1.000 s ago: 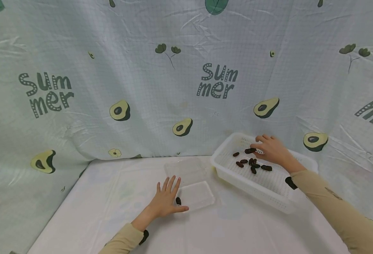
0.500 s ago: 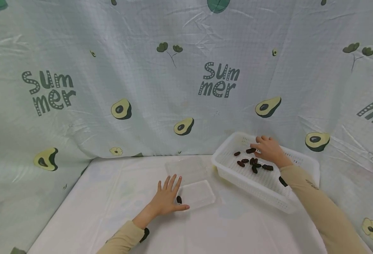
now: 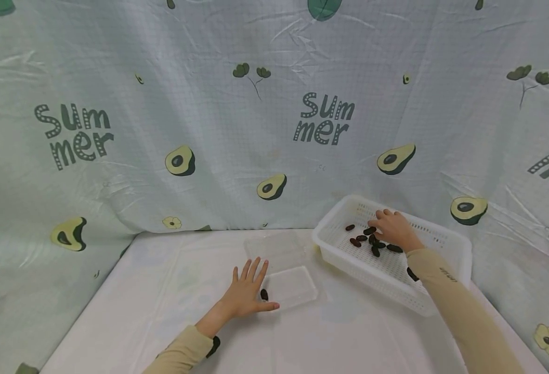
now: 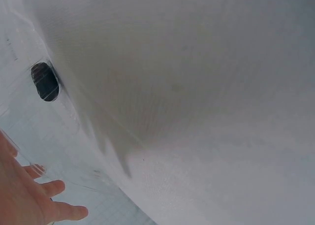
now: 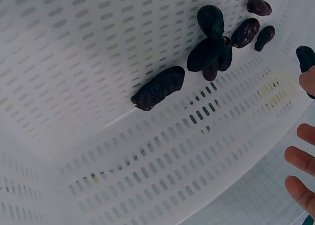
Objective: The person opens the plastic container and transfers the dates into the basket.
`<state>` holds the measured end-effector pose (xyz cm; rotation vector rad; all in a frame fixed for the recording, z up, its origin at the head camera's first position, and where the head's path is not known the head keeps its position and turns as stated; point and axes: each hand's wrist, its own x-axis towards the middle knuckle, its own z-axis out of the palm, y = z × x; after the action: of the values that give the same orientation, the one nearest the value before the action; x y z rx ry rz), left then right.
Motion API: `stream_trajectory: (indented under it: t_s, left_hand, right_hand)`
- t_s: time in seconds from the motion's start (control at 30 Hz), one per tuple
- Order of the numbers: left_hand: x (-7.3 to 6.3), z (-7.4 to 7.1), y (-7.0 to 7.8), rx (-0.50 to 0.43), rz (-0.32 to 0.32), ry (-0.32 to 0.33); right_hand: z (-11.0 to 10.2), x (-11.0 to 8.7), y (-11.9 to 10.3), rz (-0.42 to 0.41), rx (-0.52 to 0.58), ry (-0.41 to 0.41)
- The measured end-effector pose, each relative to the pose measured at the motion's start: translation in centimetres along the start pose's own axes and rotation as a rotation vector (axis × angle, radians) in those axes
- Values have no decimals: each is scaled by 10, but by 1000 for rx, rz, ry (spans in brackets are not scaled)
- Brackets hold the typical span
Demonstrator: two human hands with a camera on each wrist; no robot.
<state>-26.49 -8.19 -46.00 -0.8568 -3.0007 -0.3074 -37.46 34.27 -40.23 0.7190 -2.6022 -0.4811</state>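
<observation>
My left hand (image 3: 244,295), fingers spread, rests at the left side of a clear plastic box (image 3: 290,287). One dark date (image 3: 264,295) lies inside that box by its left wall, beside my thumb; it also appears in the left wrist view. Over the back of a white perforated basket (image 3: 373,275), my right hand (image 3: 393,228) pinches a dark date (image 3: 369,230). In the right wrist view the thumb covers part of this date (image 5: 305,57), and the index finger is out of frame. Several more dates (image 5: 206,55) lie in the basket, some clustered, with a longer one (image 5: 160,87) apart.
A clear lid (image 3: 274,248) lies flat behind the box. The white-covered table (image 3: 349,337) meets a pale curtain (image 3: 218,130) printed with avocados, which hangs right behind the basket.
My right hand has moved down slightly, toward the front of the basket, and the date at its fingers has come down with it. My left hand has stayed in place.
</observation>
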Motion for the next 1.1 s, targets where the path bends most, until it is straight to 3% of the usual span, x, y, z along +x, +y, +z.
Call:
stream_trajectory:
  t_s: [0.67, 0.8, 0.97, 1.1]
  left_hand:
    - [1, 1, 0, 12, 2, 5]
    - [-1, 1, 1, -21, 16, 35]
    - [-3, 2, 0, -70, 49, 81]
    - [0, 4, -1, -29, 17, 47]
  right_hand:
    - [4, 2, -5, -64, -50, 60]
    - [-3, 1, -5, -77, -12, 127]
    - [-14, 2, -5, -127, 11, 285]
    - [-33, 4, -13, -144, 50, 345]
